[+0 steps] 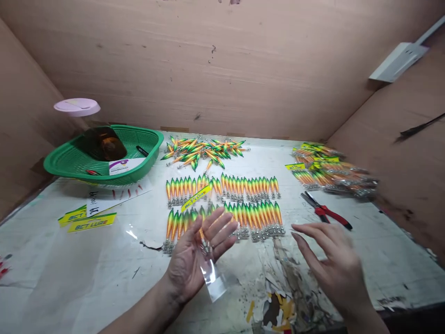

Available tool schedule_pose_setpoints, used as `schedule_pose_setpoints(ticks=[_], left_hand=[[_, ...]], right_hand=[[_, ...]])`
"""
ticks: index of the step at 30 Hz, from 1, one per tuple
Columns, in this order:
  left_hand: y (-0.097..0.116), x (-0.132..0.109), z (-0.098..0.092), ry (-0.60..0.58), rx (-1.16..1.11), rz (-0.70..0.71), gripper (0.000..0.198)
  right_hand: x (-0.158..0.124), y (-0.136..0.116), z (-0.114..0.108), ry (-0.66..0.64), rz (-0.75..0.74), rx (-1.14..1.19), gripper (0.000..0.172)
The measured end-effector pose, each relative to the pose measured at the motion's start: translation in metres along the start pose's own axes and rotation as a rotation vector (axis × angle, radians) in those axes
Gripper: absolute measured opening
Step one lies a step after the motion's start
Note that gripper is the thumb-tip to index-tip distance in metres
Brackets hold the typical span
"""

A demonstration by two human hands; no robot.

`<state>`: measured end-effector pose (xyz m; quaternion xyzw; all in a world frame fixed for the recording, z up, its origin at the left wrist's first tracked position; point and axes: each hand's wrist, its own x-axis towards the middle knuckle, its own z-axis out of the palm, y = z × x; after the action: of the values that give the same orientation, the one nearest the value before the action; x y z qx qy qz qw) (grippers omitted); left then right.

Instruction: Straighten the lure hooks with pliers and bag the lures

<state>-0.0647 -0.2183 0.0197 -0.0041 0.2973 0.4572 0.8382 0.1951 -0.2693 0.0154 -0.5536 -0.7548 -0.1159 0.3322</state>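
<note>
Glossy clear plastic sleeve (212, 280), shiny lures (241, 186), plastic basket (150, 167)

At lower right the right hand (332, 260) is blurred, while the left hand (189, 255) partly hides the lures (256, 218).

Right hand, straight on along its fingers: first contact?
Probably the fishing lures at the right end of the nearer row, just ahead of the right hand's fingertips. Height is unclear from this one view; it might pass above them.

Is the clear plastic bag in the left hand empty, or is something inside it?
Not empty: through the clear plastic bag in the left hand, silvery hooks show.
</note>
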Motion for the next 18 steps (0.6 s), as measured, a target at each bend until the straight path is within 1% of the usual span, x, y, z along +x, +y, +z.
schedule_pose_setpoints(ticks=[1, 3, 4, 7, 10, 12, 14, 16, 18], left_hand=[[0.001, -0.001, 0.001, 0.01, 0.009, 0.003, 0.045], [0.001, -0.002, 0.002, 0.014, 0.038, 0.009, 0.047], [0.0, -0.002, 0.002, 0.01, 0.052, 0.013, 0.048], [-0.001, -0.002, 0.001, -0.011, 0.077, 0.012, 0.051], [-0.001, -0.001, 0.0, -0.021, 0.07, 0.02, 0.053], [-0.001, 0.0, 0.0, -0.012, 0.066, 0.027, 0.053], [-0.001, 0.0, 0.0, 0.002, 0.065, 0.032, 0.053], [-0.001, 0.0, 0.001, 0.009, 0.06, 0.036, 0.053], [-0.001, 0.001, 0.0, 0.013, 0.05, 0.031, 0.052]], right_hand=[[-0.002, 0.017, 0.003, -0.07, -0.001, -0.002, 0.011], [-0.006, 0.042, 0.015, -0.172, -0.007, -0.001, 0.015], [-0.009, 0.05, 0.021, -0.194, -0.008, 0.002, 0.017], [-0.014, 0.058, 0.038, -0.225, 0.0, 0.003, 0.017], [-0.016, 0.059, 0.044, -0.234, 0.015, 0.001, 0.012], [-0.015, 0.061, 0.041, -0.224, 0.02, -0.004, 0.011], [-0.013, 0.064, 0.031, -0.198, 0.017, -0.007, 0.012], [-0.009, 0.062, 0.013, -0.165, 0.013, -0.007, 0.013], [-0.002, 0.051, -0.009, -0.148, 0.005, 0.017, 0.014]])
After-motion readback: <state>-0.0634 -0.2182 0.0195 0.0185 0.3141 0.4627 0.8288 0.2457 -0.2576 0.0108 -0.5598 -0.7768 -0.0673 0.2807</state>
